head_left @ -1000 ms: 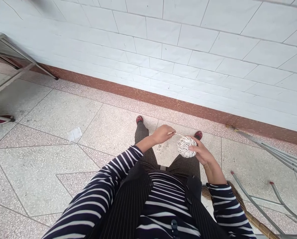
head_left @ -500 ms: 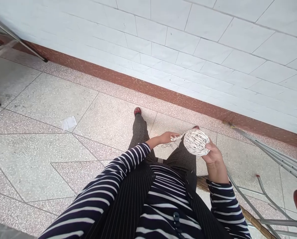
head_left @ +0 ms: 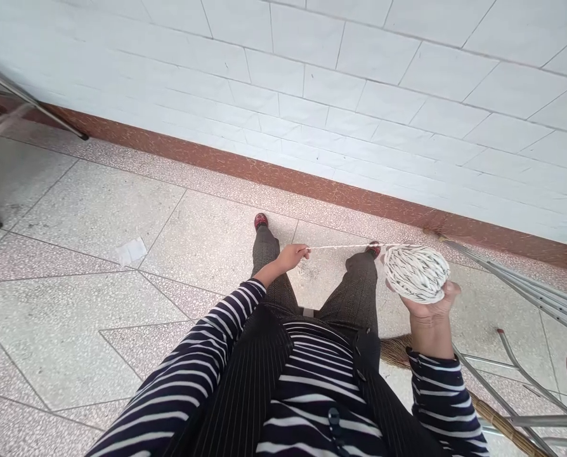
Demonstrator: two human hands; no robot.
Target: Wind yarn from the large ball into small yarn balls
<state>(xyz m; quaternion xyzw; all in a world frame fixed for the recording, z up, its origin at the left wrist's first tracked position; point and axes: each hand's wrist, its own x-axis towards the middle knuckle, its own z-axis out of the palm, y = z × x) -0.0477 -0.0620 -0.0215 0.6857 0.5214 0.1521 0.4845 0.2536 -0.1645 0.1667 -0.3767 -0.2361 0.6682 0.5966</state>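
A large white ball of cord (head_left: pixel 417 273) with dark flecks rests in my right hand (head_left: pixel 430 308), its fingers cupped around the underside. From the top of the ball a strand of cord (head_left: pixel 340 246) runs straight and taut to my left hand (head_left: pixel 293 255), which is closed on it. My left hand is in front of my left leg, well apart from the ball. Below it, a loose tangle of cord (head_left: pixel 307 271) shows between my legs, apparently on the floor.
Ahead stands a white tiled wall (head_left: pixel 307 82) with a reddish skirting. A folded metal stand (head_left: pixel 521 279) leans at right, near metal tubing (head_left: pixel 512 355) and a straw broom (head_left: pixel 396 350). White paper (head_left: pixel 132 251) lies on the floor; a metal leg (head_left: pixel 59 119) is at left.
My hands have moved apart: the left to the left, the right to the right with the ball of cord. The short slack strand between them is now long and taut.
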